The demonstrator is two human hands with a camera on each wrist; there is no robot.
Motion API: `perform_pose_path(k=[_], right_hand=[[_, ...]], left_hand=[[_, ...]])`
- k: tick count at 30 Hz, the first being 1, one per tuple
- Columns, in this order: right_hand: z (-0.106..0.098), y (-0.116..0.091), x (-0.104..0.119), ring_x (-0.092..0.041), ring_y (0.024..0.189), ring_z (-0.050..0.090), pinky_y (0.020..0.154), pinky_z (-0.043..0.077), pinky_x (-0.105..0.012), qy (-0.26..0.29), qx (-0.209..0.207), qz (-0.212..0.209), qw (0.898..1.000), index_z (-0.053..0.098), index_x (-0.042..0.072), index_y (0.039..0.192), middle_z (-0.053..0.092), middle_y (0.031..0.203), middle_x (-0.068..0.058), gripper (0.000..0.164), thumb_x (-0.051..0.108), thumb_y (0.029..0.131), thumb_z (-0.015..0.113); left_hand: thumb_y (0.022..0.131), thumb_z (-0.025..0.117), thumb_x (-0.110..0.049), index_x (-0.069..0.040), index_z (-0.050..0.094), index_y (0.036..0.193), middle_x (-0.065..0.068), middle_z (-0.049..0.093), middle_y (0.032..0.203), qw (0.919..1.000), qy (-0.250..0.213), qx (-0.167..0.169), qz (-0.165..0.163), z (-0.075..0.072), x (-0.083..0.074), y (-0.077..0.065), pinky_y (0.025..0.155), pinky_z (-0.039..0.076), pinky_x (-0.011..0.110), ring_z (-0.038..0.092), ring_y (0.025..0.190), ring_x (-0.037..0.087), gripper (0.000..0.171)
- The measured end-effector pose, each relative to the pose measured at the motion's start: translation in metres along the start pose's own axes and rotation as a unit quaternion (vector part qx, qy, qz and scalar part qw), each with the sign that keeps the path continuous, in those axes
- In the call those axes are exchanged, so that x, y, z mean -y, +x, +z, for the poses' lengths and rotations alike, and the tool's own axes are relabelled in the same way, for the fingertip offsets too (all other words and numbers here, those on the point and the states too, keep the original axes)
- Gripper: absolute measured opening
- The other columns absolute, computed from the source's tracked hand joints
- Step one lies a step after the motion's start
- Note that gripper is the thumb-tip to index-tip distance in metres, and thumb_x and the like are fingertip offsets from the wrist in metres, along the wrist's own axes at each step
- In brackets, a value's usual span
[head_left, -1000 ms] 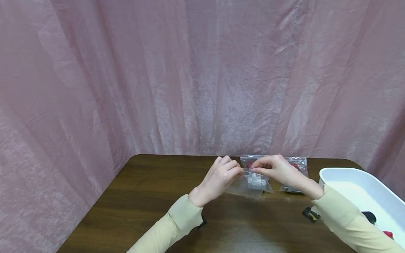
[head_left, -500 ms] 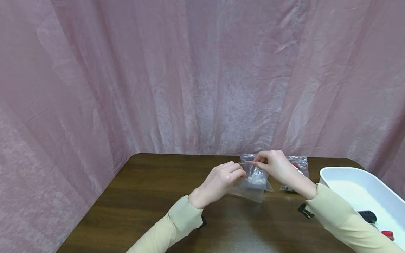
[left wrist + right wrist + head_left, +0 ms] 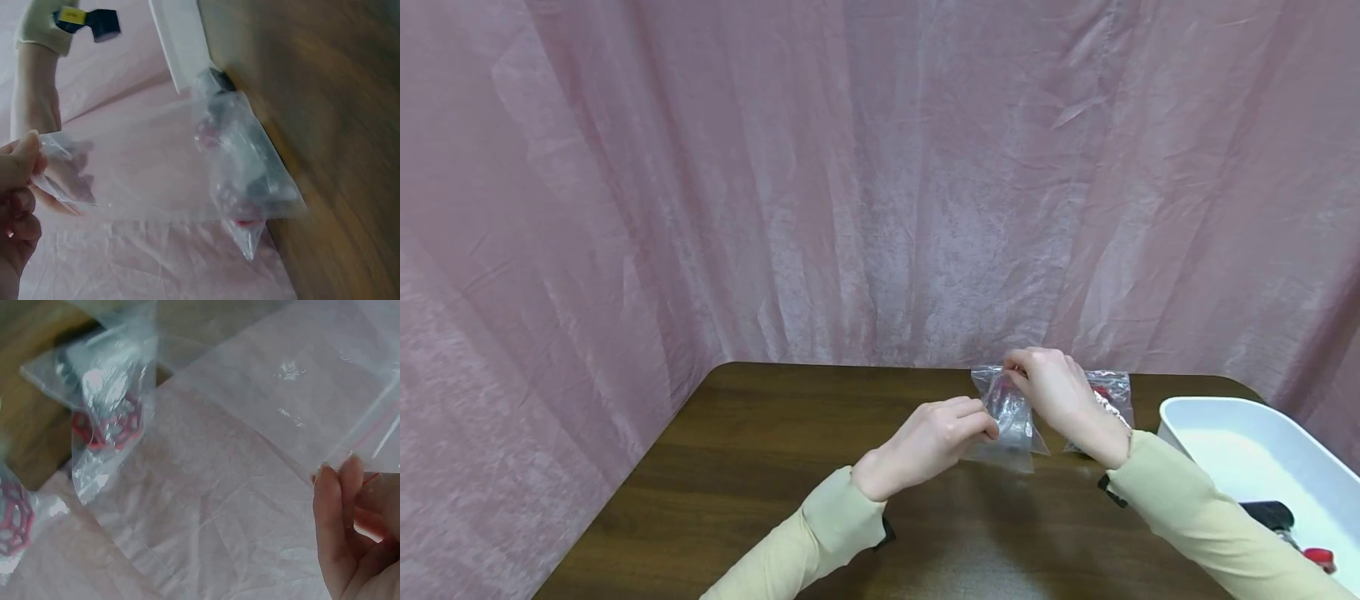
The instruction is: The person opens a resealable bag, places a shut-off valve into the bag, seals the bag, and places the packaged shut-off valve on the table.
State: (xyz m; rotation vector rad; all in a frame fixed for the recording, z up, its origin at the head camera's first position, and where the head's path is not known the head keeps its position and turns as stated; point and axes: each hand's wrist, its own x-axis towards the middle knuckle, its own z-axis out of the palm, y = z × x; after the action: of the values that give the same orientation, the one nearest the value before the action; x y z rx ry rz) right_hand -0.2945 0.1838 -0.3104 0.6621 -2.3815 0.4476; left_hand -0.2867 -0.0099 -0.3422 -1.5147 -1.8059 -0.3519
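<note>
A clear zip bag stretches between my two hands, held up by its mouth. My left hand pinches one side of the bag's mouth between thumb and fingers. At the opposite side, my right hand pinches the rim, close to a thin red zip line. I see no contents in this see-through bag. Behind it on the table lies a filled clear bag, with a red openwork wheel and a pale metal-looking piece inside.
Another filled bag with a red wheel lies to its right, partly behind my right hand. A white tray stands at the right, holding a black item and a red-ended item. A pink curtain hangs behind the brown table.
My right hand has risen and moved slightly right, away from me. The left hand has shifted right and nearer to me. Both keep their pinch on the clear bag.
</note>
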Motion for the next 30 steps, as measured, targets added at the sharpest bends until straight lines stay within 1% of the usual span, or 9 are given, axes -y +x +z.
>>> perform_pose_path(k=[3, 6, 10, 15, 19, 21, 24, 26, 30], right_hand=[[0.003, 0.000, 0.001, -0.018, 0.051, 0.050, 0.042, 0.040, -0.037, -0.030, -0.011, -0.001, 0.999, 0.061, 0.008, 0.072, 0.056, 0.066, -0.001, 0.011, 0.001, 0.077, 0.068], [0.006, 0.000, 0.001, -0.015, 0.047, 0.048, 0.041, 0.040, -0.034, -0.022, -0.010, -0.001, 1.000, 0.061, 0.006, 0.072, 0.056, 0.066, -0.003, 0.010, 0.001, 0.078, 0.068], [0.007, 0.000, -0.002, -0.007, 0.044, 0.044, 0.042, 0.039, -0.027, 0.009, 0.005, 0.001, 1.000, 0.059, 0.008, 0.071, 0.055, 0.065, -0.001, 0.014, 0.000, 0.079, 0.067], [0.005, -0.001, -0.004, -0.002, 0.040, 0.042, 0.043, 0.040, -0.025, 0.047, 0.028, 0.009, 0.998, 0.061, 0.009, 0.072, 0.058, 0.068, -0.002, 0.012, 0.001, 0.079, 0.067], [0.006, -0.001, -0.005, -0.002, 0.041, 0.042, 0.046, 0.041, -0.026, 0.058, 0.025, 0.001, 0.998, 0.065, 0.007, 0.075, 0.061, 0.071, -0.002, 0.007, 0.003, 0.077, 0.069], [0.007, -0.002, -0.006, -0.002, 0.041, 0.042, 0.046, 0.041, -0.026, 0.062, 0.023, -0.006, 0.998, 0.065, 0.007, 0.075, 0.061, 0.070, -0.001, 0.006, 0.003, 0.077, 0.070], [0.008, -0.003, -0.008, -0.001, 0.038, 0.041, 0.043, 0.040, -0.024, 0.076, 0.027, -0.011, 0.997, 0.065, 0.008, 0.075, 0.060, 0.069, 0.000, 0.008, 0.002, 0.076, 0.070], [0.008, -0.003, -0.009, 0.000, 0.037, 0.040, 0.041, 0.039, -0.023, 0.085, 0.030, -0.013, 0.996, 0.065, 0.008, 0.075, 0.060, 0.069, 0.000, 0.008, 0.002, 0.076, 0.070], [0.008, -0.004, -0.011, 0.001, 0.035, 0.039, 0.040, 0.039, -0.022, 0.091, 0.035, -0.015, 0.995, 0.065, 0.008, 0.076, 0.061, 0.072, -0.001, 0.007, 0.003, 0.076, 0.070]], left_hand=[[0.082, 0.066, -0.007, -0.013, 0.061, 0.083, -0.008, 0.054, 0.081, 0.9994, -0.033, 0.005, -0.002, 0.001, -0.001, 0.002, 0.072, 0.037, 0.008, 0.049, 0.075, 0.002, 0.008], [0.084, 0.065, -0.008, -0.012, 0.062, 0.084, -0.008, 0.054, 0.083, 0.9987, -0.049, 0.012, -0.003, 0.001, 0.000, 0.003, 0.073, 0.036, 0.008, 0.049, 0.077, 0.001, 0.005], [0.084, 0.064, -0.009, -0.012, 0.065, 0.088, -0.007, 0.055, 0.090, 0.9986, -0.050, 0.016, -0.005, 0.002, 0.004, 0.003, 0.074, 0.035, 0.008, 0.048, 0.082, 0.001, 0.005], [0.083, 0.065, -0.003, -0.011, 0.065, 0.097, 0.000, 0.052, 0.102, 0.9983, -0.052, 0.006, -0.026, 0.005, 0.016, -0.001, 0.074, 0.036, 0.010, 0.047, 0.087, 0.005, 0.016], [0.078, 0.072, -0.009, -0.010, 0.064, 0.098, 0.001, 0.052, 0.101, 0.9985, -0.024, -0.013, -0.047, 0.007, 0.025, -0.004, 0.075, 0.037, 0.012, 0.047, 0.087, 0.011, 0.022], [0.076, 0.073, -0.016, -0.010, 0.064, 0.096, 0.000, 0.052, 0.098, 0.9981, -0.017, -0.021, -0.055, 0.007, 0.028, -0.006, 0.077, 0.037, 0.014, 0.046, 0.087, 0.013, 0.023], [0.074, 0.073, -0.023, -0.009, 0.064, 0.096, 0.001, 0.053, 0.099, 0.9977, -0.017, -0.028, -0.059, 0.007, 0.031, -0.008, 0.083, 0.035, 0.017, 0.046, 0.093, 0.014, 0.027], [0.075, 0.073, -0.023, -0.008, 0.063, 0.097, 0.002, 0.052, 0.101, 0.9976, -0.023, -0.029, -0.059, 0.006, 0.033, -0.010, 0.086, 0.034, 0.018, 0.045, 0.098, 0.015, 0.028], [0.075, 0.073, -0.016, -0.007, 0.061, 0.097, 0.002, 0.052, 0.103, 0.9975, -0.033, -0.032, -0.054, 0.006, 0.037, -0.013, 0.087, 0.034, 0.019, 0.045, 0.101, 0.015, 0.026]])
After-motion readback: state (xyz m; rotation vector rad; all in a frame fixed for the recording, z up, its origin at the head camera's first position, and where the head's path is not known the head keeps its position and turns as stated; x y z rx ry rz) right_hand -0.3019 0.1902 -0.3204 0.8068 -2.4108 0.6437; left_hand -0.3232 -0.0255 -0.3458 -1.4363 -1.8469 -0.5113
